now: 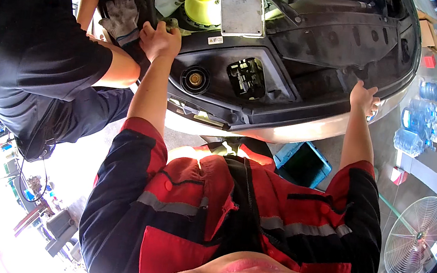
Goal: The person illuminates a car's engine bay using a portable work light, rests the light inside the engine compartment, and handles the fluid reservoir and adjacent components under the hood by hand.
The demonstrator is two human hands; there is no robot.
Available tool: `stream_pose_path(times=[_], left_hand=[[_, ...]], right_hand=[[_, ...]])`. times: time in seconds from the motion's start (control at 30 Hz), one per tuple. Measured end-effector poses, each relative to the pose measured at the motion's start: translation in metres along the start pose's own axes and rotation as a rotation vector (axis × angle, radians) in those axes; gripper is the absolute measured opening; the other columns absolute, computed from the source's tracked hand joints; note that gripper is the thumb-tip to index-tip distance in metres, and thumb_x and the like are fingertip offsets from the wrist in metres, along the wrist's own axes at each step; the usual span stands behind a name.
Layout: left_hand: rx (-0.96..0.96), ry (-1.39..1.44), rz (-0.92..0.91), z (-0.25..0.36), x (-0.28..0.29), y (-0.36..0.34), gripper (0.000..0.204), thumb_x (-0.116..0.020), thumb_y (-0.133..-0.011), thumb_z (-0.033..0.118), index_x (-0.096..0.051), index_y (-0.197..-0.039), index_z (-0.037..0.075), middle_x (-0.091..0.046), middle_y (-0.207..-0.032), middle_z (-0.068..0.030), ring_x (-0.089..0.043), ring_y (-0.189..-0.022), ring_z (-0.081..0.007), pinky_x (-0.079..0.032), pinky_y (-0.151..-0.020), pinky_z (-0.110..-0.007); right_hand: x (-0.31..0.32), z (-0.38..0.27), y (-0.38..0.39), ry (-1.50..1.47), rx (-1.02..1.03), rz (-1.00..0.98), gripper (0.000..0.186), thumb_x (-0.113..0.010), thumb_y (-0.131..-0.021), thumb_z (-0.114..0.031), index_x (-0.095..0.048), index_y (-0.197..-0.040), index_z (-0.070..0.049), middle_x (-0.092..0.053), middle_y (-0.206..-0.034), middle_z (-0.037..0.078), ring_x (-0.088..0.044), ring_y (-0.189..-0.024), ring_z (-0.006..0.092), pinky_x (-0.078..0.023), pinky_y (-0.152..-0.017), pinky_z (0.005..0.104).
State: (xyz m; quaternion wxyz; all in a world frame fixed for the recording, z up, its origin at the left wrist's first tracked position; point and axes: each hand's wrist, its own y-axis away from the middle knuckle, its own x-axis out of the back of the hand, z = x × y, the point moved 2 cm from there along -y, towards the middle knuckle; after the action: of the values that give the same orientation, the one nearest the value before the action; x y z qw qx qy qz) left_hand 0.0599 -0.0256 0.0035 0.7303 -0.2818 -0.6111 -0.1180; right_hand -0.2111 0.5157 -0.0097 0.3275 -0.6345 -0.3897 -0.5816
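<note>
My left hand (160, 41) is closed at the left edge of a black plastic trim panel (301, 106) across the open front of a car. Its fingers curl over, and the fingertips are partly hidden. Out to the right, my right hand (364, 100) bends its fingers around the panel's outer front edge, thumb on top. Between my hands, the panel has a round black cap (195, 80) with a brass-coloured centre and a cut-out (246, 78) showing dark parts. Beyond it are a yellow-green round part (203, 2) and a flat grey rectangular plate (241, 5).
A co-worker (48, 55) in dark clothing crouches close on my left. A grey work glove (121, 15) is beside my left hand. Below the bumper stands a teal crate (303, 163). Large water bottles (419, 125) and a wire-caged fan (417, 238) are at the right.
</note>
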Motion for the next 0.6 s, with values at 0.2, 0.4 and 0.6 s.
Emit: stream_pose_path(times=[0.2, 0.4, 0.6], left_hand=[[0.011, 0.029, -0.032, 0.0007, 0.0058, 0.0002, 0.042, -0.063, -0.085, 0.040, -0.072, -0.118, 0.016, -0.046, -0.147, -0.0188, -0.044, -0.133, -0.0391, -0.039, -0.108, -0.051], [0.003, 0.028, -0.011, 0.0010, 0.0052, 0.0000, 0.040, -0.063, -0.085, 0.040, -0.072, -0.116, 0.016, -0.046, -0.145, -0.0184, -0.045, -0.131, -0.0387, -0.040, -0.106, -0.052], [0.003, 0.023, -0.002, 0.0024, 0.0064, 0.0004, 0.039, -0.063, -0.085, 0.039, -0.073, -0.115, 0.016, -0.047, -0.143, -0.0180, -0.045, -0.130, -0.0387, -0.040, -0.105, -0.051]], right_hand=[[-0.0005, -0.0014, -0.0001, 0.014, -0.009, -0.002, 0.078, -0.050, -0.094, -0.059, -0.033, -0.157, -0.016, -0.028, -0.161, 0.025, -0.028, -0.148, 0.0498, -0.029, -0.116, 0.0621], [0.0017, -0.0018, 0.0006, -0.006, -0.004, -0.002, 0.079, -0.050, -0.093, -0.056, -0.033, -0.158, -0.015, -0.029, -0.160, 0.025, -0.027, -0.147, 0.0505, -0.028, -0.117, 0.0623], [0.0011, -0.0016, -0.0014, 0.002, -0.008, -0.004, 0.078, -0.051, -0.093, -0.058, -0.035, -0.157, -0.017, -0.028, -0.161, 0.025, -0.028, -0.147, 0.0501, -0.030, -0.115, 0.0627]])
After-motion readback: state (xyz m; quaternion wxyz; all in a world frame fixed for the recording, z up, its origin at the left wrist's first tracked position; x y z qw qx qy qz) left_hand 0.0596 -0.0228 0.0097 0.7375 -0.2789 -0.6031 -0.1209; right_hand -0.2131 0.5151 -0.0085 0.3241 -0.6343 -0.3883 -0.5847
